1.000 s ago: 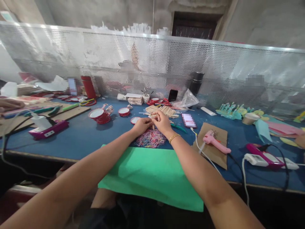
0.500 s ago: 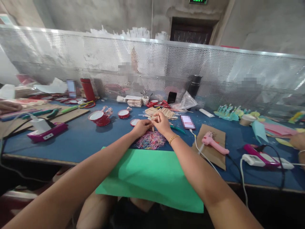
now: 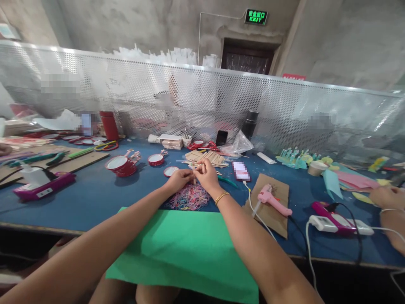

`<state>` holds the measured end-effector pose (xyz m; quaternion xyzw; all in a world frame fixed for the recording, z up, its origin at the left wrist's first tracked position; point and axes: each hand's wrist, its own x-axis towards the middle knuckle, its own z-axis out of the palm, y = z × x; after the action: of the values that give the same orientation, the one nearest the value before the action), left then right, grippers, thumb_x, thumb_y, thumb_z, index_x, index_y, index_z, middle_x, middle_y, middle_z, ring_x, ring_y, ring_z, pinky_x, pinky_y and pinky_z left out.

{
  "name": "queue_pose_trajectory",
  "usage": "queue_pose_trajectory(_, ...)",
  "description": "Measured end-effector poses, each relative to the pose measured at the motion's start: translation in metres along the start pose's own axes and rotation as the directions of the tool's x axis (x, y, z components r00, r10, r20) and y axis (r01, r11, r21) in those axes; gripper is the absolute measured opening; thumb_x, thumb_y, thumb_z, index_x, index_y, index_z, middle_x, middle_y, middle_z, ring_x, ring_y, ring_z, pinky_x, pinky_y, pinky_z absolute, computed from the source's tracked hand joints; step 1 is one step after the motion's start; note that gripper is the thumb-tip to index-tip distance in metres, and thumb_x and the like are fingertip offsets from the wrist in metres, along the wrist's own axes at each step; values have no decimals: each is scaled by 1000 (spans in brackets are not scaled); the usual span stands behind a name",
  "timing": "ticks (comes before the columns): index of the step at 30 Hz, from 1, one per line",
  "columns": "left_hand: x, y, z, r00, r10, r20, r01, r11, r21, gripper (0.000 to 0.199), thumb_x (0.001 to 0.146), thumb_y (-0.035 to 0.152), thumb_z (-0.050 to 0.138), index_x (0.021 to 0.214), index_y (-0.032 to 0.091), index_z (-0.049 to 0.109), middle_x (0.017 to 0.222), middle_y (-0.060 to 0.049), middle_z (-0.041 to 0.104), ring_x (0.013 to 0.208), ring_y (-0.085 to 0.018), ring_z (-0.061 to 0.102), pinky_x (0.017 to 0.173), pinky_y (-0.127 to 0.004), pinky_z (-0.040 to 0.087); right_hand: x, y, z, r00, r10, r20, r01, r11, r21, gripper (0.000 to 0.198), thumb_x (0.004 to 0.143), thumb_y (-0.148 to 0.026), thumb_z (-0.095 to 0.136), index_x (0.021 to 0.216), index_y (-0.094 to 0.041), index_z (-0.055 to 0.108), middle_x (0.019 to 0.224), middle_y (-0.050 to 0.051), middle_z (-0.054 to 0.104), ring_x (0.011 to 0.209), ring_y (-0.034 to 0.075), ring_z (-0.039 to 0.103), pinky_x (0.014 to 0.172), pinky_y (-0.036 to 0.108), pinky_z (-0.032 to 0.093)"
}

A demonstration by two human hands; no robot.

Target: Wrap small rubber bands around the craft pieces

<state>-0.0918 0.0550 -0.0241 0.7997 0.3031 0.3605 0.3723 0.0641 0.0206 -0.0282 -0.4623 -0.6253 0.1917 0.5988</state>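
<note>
My left hand (image 3: 180, 180) and my right hand (image 3: 206, 174) meet with fingers pinched around a small wooden stick (image 3: 194, 180). Its upper part is mostly hidden by my fingers. Directly under the hands lies a heap of tangled multicoloured thread (image 3: 190, 198). Behind them is a pile of flat wooden sticks (image 3: 207, 158). A green sheet (image 3: 186, 245) hangs over the table's front edge and my lap, beneath my forearms. Left of my left hand sits a small red roll with a white top (image 3: 171, 171).
Red rolls (image 3: 122, 167) stand at left, near a purple power strip (image 3: 47, 185). To the right, a pink glue gun (image 3: 272, 202) rests on cardboard (image 3: 280, 226), its cord trailing. A phone (image 3: 241, 171) lies by a white cable. Another person's hand (image 3: 387, 196) is at far right.
The camera view has tilted up and shifted slightly right, so the table appears lower and further left. Both hands stay together over the thread, still pinching the stick.
</note>
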Motion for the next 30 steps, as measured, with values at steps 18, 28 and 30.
queue_pose_trajectory(18, -1, 6, 7, 990, -139, -28, 137, 987, -80, 36, 75, 50, 71, 69, 15, 70, 68, -4, 71, 58, -13, 56, 55, -23, 43, 4, -29, -29, 978, 108, -178, -49, 950, 307, 38, 87, -53, 47, 88, -20, 66, 58, -3, 59, 61, 16, 59, 62, 28, 47)
queue_pose_trajectory(28, -2, 4, 7, 996, -81, -40, 77, 994, -80, 41, 72, 54, 73, 75, 13, 72, 68, -4, 71, 58, -14, 58, 58, -25, 44, -4, -26, -18, 991, 125, -56, -100, 936, 337, 18, 71, -35, 65, 68, -23, 53, 58, -4, 62, 56, 14, 57, 58, 26, 46)
queue_pose_trajectory(30, -3, 5, 7, 996, -80, -44, 77, 996, -51, 40, 73, 54, 72, 75, 13, 72, 68, -4, 71, 57, -13, 56, 54, -24, 41, -4, -25, -20, 991, 115, -66, -88, 946, 313, 16, 72, -34, 62, 66, -23, 52, 57, -4, 62, 56, 15, 57, 58, 27, 45)
